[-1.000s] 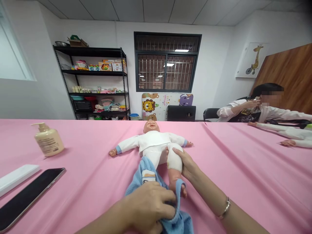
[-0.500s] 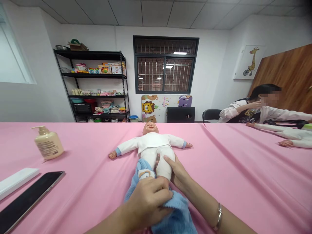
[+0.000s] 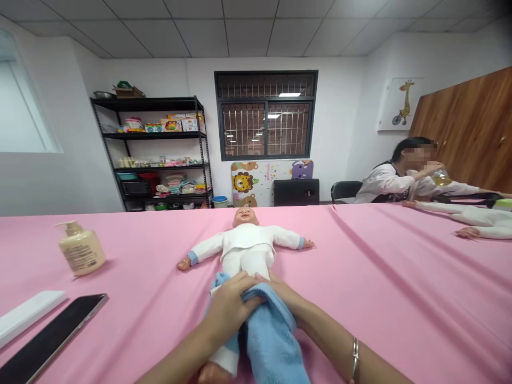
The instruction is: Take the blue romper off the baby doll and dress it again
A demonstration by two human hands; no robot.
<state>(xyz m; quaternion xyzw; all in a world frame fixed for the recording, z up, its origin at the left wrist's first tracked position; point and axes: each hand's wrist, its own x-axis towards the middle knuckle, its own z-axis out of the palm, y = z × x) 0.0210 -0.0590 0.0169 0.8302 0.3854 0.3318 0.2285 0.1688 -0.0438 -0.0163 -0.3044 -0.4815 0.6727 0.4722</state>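
Observation:
A baby doll (image 3: 246,250) in a white top and leggings lies on its back on the pink tablecloth (image 3: 360,282). A blue terry towel (image 3: 270,336) is wrapped over its lower legs, hiding one leg. My left hand (image 3: 232,306) grips the towel's upper edge at the doll's thighs. My right hand (image 3: 286,296) is pressed against the doll's thigh, partly under the towel. A bare doll foot (image 3: 208,373) shows below my left forearm.
A cream pump bottle (image 3: 81,248), a white case (image 3: 30,314) and a black tablet (image 3: 52,341) lie on the left. At right, a seated person (image 3: 400,178) drinks beside a second doll (image 3: 476,221). A toy-filled shelf (image 3: 148,154) stands behind.
The towel has been drawn up over the doll's legs. Both my hands have moved up to its thighs, and the doll's other leg is now covered. The seated person has raised a bottle.

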